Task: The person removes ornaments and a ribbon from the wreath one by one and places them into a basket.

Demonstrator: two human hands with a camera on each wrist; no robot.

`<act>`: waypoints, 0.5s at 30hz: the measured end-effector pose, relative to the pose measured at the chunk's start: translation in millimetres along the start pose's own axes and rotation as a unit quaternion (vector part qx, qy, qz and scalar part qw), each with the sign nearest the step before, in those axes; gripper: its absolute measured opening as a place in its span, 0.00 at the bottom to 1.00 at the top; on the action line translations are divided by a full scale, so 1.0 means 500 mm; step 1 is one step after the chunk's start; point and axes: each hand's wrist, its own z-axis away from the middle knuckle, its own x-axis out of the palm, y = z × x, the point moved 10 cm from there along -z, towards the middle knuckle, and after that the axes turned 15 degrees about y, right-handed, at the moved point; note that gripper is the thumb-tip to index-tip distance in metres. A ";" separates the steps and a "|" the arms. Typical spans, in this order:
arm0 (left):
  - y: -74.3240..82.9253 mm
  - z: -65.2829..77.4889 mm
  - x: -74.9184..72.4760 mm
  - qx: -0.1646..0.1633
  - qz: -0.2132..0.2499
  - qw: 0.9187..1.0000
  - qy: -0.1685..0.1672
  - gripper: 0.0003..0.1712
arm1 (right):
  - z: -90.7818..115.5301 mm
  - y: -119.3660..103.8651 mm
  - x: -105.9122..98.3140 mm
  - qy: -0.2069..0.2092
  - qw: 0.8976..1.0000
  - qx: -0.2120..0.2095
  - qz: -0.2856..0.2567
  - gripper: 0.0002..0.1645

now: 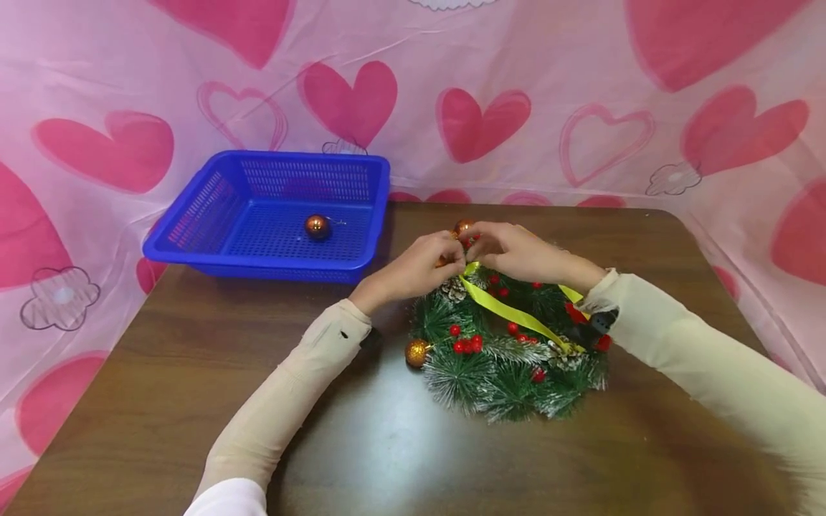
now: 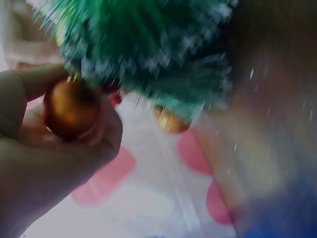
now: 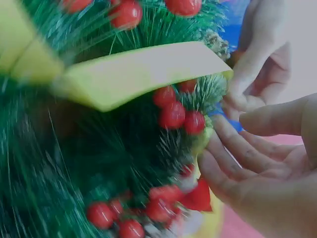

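A green wreath with frosted tips, red berries and pine cones lies on the table. My left hand is at its far left side, fingers curled round a shiny copper bauble. Beside it, my right hand touches the wreath's far edge with its fingertips, and its thumb stands apart from them in the right wrist view. Yellow ribbon crosses the wreath. A glittery gold bauble hangs at the left edge; another copper bauble shows just beyond the hands.
A blue plastic basket stands at the back left with one copper bauble inside. Brown wood forms the tabletop. Behind it hangs a pink cloth printed with hearts.
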 end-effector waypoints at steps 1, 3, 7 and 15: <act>0.000 0.001 -0.006 0.001 0.000 1.000 -0.003 0.06 | 0.004 -0.008 -0.009 0.014 1.000 -0.016 0.021 0.27; -0.006 0.000 -0.020 -0.006 -0.002 1.000 0.001 0.06 | 0.016 -0.018 -0.028 0.042 0.997 -0.033 0.052 0.25; -0.021 -0.001 -0.050 -0.033 0.007 0.999 0.021 0.08 | 0.054 -0.022 -0.060 0.078 0.993 -0.046 0.077 0.23; -0.032 -0.006 -0.108 -0.086 0.075 0.989 0.095 0.08 | 0.157 0.019 -0.115 0.135 0.987 -0.011 0.089 0.21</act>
